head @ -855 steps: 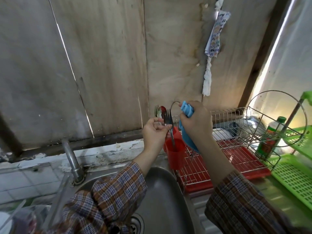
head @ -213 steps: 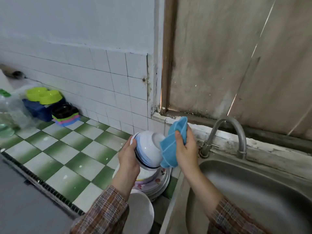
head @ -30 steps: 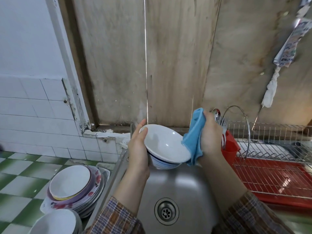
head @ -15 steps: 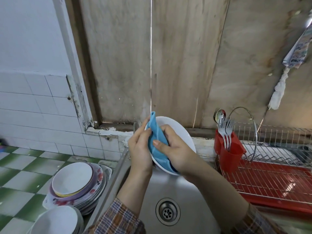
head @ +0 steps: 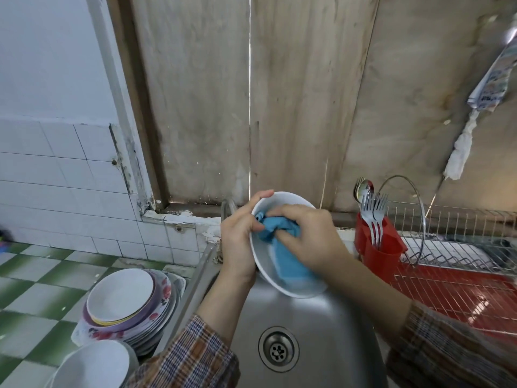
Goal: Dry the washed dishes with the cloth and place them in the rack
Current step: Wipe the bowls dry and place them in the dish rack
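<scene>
At the far left, on the green-and-white tiled surface (head: pixel 33 289), is a stack of plates (head: pixel 126 312), with a second bowl (head: pixel 92 365) at the bottom edge. These are probably the washed pieces waiting their turn, kept beside the sink (head: pixel 321 326) within easy reach.

Over the basin, the left hand (head: pixel 240 242) grips the left rim of the white bowl (head: pixel 293 287). It tips the opening toward the person so the inside is exposed and any drips fall into the sink. What seems to be the tap (head: pixel 228 205) is mostly hidden behind that hand.

The right hand (head: pixel 310 236) has its fingers curled round the bunched blue cloth (head: pixel 282 256) and presses it against the bowl's inner wall. The inside is being wiped, so this bowl is not yet racked.

To the right, a red cutlery holder (head: pixel 383 253) holds upright forks (head: pixel 375 214) and a spoon. Beyond it, the wire dish rack (head: pixel 461 233) stands over a red drip tray (head: pixel 461 292), close enough for a short reach once the bowl is dry.
</scene>
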The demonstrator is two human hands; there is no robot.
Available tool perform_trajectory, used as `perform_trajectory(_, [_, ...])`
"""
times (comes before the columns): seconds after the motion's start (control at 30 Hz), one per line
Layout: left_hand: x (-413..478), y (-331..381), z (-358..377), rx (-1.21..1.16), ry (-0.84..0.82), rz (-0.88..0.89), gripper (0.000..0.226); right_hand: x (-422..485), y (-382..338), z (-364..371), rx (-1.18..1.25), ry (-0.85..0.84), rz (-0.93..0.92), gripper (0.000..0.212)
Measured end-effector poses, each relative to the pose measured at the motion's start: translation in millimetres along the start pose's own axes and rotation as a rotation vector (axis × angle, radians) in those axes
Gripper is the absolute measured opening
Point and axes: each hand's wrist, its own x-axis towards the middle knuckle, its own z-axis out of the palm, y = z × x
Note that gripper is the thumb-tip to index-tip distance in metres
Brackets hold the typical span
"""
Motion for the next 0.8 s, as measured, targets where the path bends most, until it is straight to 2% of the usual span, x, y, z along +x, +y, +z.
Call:
perform_trajectory(0.07, [2.8, 3.8, -3.3, -0.007, 0.028, 0.011, 0.055, -7.0, -7.2, 4.8, 0.193, -0.13, -0.033, 0.03])
perform_trajectory(0.13, [8.7, 9.2, -13.3, -0.031, 0.068, 0.012, 0.053, -10.6, -8.1, -0.5, 0.194, -0.368, -0.159, 0.031])
perform_trajectory(0.2, [11.3, 14.7, -20.5, -0.028, 0.072, 0.013, 0.051, -5.8, 1.3, -15.2, 0.023, -0.619, -0.279, 0.038])
perform_trajectory(0.27, [10.2, 18.1, -19.9, 0.002, 0.059, 0.011, 0.05, 3.5, 15.0, -27.3, -0.325, -0.695, -0.424, 0.048])
perform_trajectory(0.33, [8.9, 18.9, -14.5, 0.007, 0.013, -0.068, 0.054, 10.7, 22.4, -30.3, -0.571, -0.524, -0.581, 0.044])
perform_trajectory(0.37, [9.3, 19.2, -11.3, -0.002, -0.025, -0.139, 0.057, 13.1, 25.9, -31.6, -0.596, -0.404, -0.638, 0.035])
perform_trajectory(0.43, [9.1, 21.4, -4.1, 0.001, -0.119, -0.272, 0.062, 15.4, 32.7, -30.4, -0.601, -0.186, -0.796, 0.032])
perform_trajectory(0.53, [6.3, 26.9, 3.6, 0.036, -0.213, -0.443, 0.061, 19.4, 37.5, -24.2, -0.611, -0.06, -1.057, 0.029])
perform_trajectory(0.6, [7.7, 30.8, 0.8, 0.028, -0.195, -0.467, 0.059, 18.9, 39.6, -19.0, -0.612, -0.122, -0.984, 0.032])
perform_trajectory(0.7, [16.6, 37.0, -13.7, 0.031, -0.085, -0.362, 0.055, 8.0, 35.2, -13.1, -0.559, -0.371, -0.634, 0.045])
perform_trajectory(0.77, [19.7, 37.1, -18.8, 0.083, -0.025, -0.276, 0.053, -2.1, 26.8, -14.7, -0.362, -0.598, -0.433, 0.051])
perform_trajectory(0.8, [19.3, 35.7, -18.5, 0.11, -0.017, -0.244, 0.052, -6.6, 22.8, -14.6, -0.244, -0.658, -0.365, 0.051])
